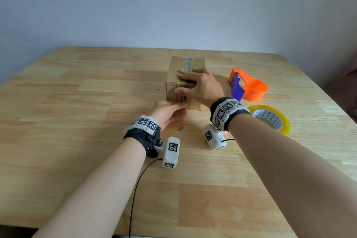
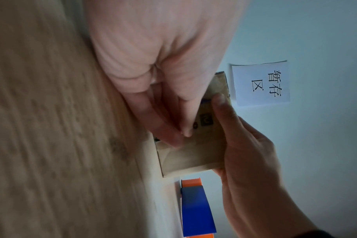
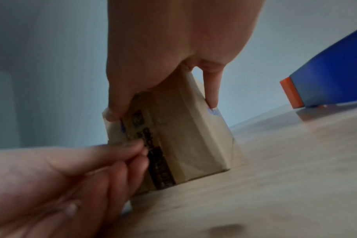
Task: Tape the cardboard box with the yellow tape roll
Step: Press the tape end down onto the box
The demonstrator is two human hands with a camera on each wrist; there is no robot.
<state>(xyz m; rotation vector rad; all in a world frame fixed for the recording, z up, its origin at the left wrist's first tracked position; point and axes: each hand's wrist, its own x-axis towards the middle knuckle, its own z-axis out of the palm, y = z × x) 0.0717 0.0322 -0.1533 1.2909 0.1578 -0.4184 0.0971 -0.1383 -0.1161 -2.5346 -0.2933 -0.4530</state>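
Note:
The small cardboard box (image 1: 172,94) stands at the middle of the wooden table (image 1: 77,102). A yellowish tape strip (image 1: 188,63) runs along its top and down its near face. My right hand (image 1: 183,83) grips the box from above, thumb (image 3: 112,112) on the near face and a finger (image 3: 212,96) down the right side. My left hand (image 1: 180,105) is low at the near face, and its thumb and fingertips (image 3: 141,153) pinch the strip's lower end against the box (image 3: 194,145). The yellow tape roll (image 1: 270,118) lies flat to the right, beside my right forearm.
An orange and blue tape dispenser (image 1: 249,88) lies right of the box, behind the roll. A paper sign (image 2: 261,83) hangs on the wall behind. A black cable (image 1: 135,189) trails from my left wrist over the table's front edge.

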